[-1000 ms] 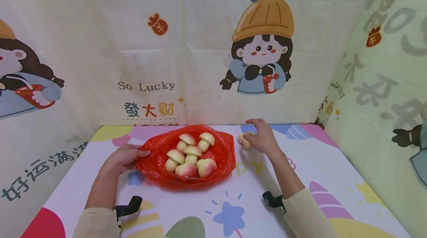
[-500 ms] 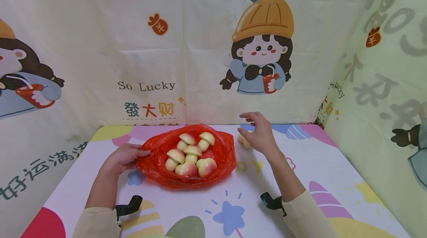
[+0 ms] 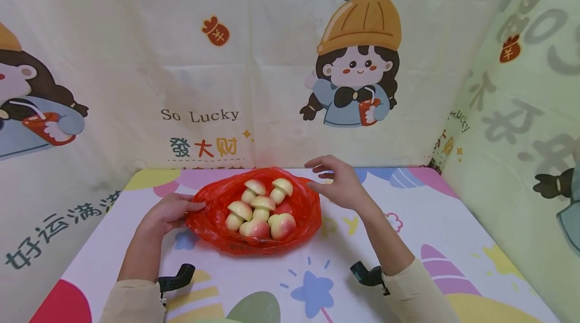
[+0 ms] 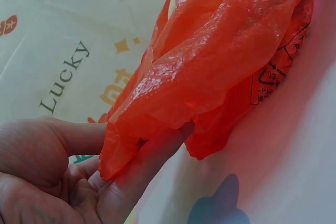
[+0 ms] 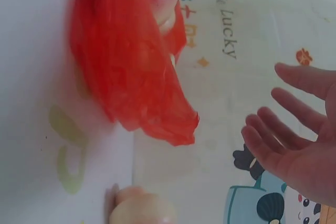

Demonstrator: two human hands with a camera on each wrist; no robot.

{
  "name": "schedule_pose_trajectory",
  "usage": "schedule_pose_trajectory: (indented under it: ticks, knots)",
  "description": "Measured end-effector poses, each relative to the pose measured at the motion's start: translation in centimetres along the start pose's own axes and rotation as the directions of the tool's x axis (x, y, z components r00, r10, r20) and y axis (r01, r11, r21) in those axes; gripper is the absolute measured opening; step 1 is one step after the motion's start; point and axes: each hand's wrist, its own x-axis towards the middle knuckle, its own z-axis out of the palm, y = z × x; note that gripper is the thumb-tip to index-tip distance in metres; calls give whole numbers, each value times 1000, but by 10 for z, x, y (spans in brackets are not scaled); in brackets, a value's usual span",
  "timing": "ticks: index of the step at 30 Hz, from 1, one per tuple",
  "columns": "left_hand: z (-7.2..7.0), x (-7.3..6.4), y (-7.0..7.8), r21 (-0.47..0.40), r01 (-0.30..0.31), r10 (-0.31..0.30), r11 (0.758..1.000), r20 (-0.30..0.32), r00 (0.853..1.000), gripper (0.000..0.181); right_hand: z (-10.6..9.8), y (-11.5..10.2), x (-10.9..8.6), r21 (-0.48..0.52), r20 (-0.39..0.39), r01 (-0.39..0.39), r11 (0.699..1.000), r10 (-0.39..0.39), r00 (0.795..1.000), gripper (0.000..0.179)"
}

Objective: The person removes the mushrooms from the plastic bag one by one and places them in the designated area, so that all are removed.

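A red plastic bag (image 3: 215, 237) lies on the table with its mouth spread, holding several mushroom-shaped pieces (image 3: 263, 204) with cream stems and pink-tinged caps. At its left rim, my left hand (image 3: 165, 215) grips the plastic; the left wrist view shows the thumb and a finger on either side of the bag's edge (image 4: 121, 148). My right hand (image 3: 342, 186) hovers near the bag's right rim, fingers spread and slightly bent, with nothing in it. In the right wrist view, a gap separates that hand (image 5: 299, 135) from the bag. Another pale piece (image 5: 144, 211) lies outside the bag, mostly hidden behind my right hand in the head view.
A white tabletop (image 3: 281, 283) with colourful printed shapes extends around the bag. A printed cloth backdrop (image 3: 281, 86) rises at its back edge and sides. Black camera mounts (image 3: 178, 277) sit at both wrists.
My right hand has moved left, from above the loose piece towards the bag's right rim. The left hand keeps its grip, and the pieces inside the bag look unchanged.
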Motion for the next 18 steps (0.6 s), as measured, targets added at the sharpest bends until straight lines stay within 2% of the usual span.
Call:
schedule_pose_trajectory:
  ticks: [3, 5, 11, 18]
  knots:
    - [-1, 0, 0, -6, -5, 5, 1000, 0, 1000, 61, 6, -4, 2, 31, 94, 12, 999, -15, 995, 42]
    - [-1, 0, -1, -11, -6, 6, 1000, 0, 1000, 61, 11, -6, 2, 46, 171, 26, 999, -33, 985, 41]
    - [-1, -1, -2, -14, 2, -2, 1000, 6, 1000, 59, 26, -4, 6, 101, 384, 54, 993, -89, 919, 38]
    - [-1, 0, -3, -29, -7, 8, 1000, 22, 1000, 57, 38, 2, 8, 100, 515, 24, 995, -72, 854, 42]
